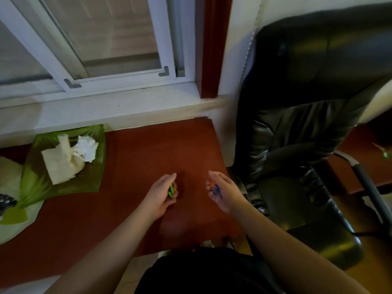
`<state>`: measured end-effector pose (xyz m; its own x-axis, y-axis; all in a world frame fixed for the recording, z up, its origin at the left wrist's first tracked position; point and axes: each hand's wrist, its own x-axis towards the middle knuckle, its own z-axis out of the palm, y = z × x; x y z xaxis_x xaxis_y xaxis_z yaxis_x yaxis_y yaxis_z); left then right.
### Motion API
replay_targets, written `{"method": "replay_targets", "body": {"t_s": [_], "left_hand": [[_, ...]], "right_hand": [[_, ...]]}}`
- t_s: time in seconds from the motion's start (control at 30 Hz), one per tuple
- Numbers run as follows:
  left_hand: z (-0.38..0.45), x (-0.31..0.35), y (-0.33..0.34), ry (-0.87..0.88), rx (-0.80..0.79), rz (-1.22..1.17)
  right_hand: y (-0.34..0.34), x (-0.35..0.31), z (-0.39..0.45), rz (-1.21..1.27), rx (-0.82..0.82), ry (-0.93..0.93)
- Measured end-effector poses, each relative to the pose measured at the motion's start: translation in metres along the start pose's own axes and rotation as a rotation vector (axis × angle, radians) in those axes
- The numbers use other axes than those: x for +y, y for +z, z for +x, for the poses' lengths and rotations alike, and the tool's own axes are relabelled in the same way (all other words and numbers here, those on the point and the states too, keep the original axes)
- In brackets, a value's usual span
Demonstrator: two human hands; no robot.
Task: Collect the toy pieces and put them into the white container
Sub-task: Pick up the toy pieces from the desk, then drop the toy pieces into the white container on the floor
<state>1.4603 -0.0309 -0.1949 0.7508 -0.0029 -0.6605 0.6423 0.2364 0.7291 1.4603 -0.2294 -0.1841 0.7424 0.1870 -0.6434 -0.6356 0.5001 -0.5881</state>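
My left hand point(162, 195) hovers over the red-brown table point(127, 158), its fingers curled around green and blue toy pieces point(171, 190). A short way to its right, my right hand point(222, 190) cups orange and blue toy pieces point(213, 186) near the table's right edge. Both palms face each other with a gap of bare table between them. No white container is in view.
A green glass dish point(93, 166) holding crumpled white paper point(67, 158) sits at the left. A black leather office chair point(301, 134) stands close against the table's right side. A window sill point(106, 111) runs along the far edge.
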Motion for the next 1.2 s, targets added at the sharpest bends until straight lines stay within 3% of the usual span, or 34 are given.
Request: {"method": "replay_targets", "body": {"t_s": [0.2,0.43,0.67,0.8,1.2], "left_hand": [[-0.012,0.006,0.029,0.186,-0.112,0.554],[-0.01,0.007,0.048,0.158,-0.348,0.866],[-0.026,-0.018,0.103,0.199,-0.663,1.138],[-0.059,-0.041,0.147,0.232,-0.834,1.292],[-0.228,-0.149,0.283,0.547,-1.242,1.602]], "right_hand": [[-0.027,-0.01,-0.03,-0.645,0.187,-0.216],[-0.033,0.0,-0.076,-0.887,0.458,-0.314],[-0.067,0.033,-0.15,-0.73,0.716,-0.342],[-0.101,0.068,-0.197,-0.677,0.944,-0.385],[-0.199,0.191,-0.388,-0.236,1.378,-0.406]]}}
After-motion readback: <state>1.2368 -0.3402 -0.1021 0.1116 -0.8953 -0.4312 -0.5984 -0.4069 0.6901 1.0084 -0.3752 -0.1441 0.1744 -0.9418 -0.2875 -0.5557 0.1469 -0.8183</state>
